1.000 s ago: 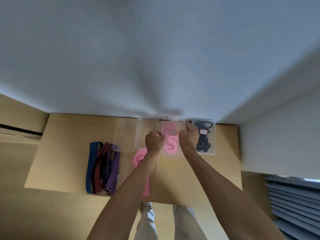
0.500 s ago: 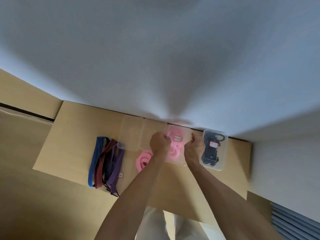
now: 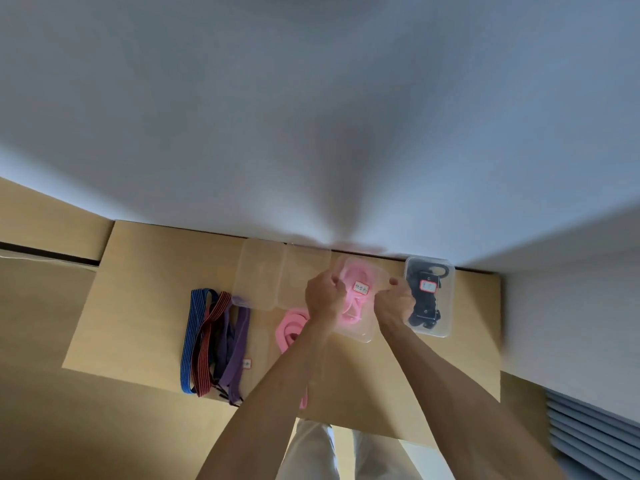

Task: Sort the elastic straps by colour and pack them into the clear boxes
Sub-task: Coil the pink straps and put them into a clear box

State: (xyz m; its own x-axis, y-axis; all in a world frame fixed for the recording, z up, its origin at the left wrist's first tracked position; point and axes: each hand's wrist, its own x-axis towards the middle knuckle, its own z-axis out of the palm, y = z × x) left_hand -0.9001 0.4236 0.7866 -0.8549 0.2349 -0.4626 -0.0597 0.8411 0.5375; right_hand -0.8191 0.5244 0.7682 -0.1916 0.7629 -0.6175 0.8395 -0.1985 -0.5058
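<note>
Your left hand and right hand both clench the sides of the pink box, a clear, round-cornered plastic tub with soft pink straps coiled inside under a small red-edged label. It sits at the back of the smooth tan table, just beside the black box. More pink strap loops loose by your left wrist, and flat, striped blue, red and purple straps lie well left, below two bare clear boxes.
</note>
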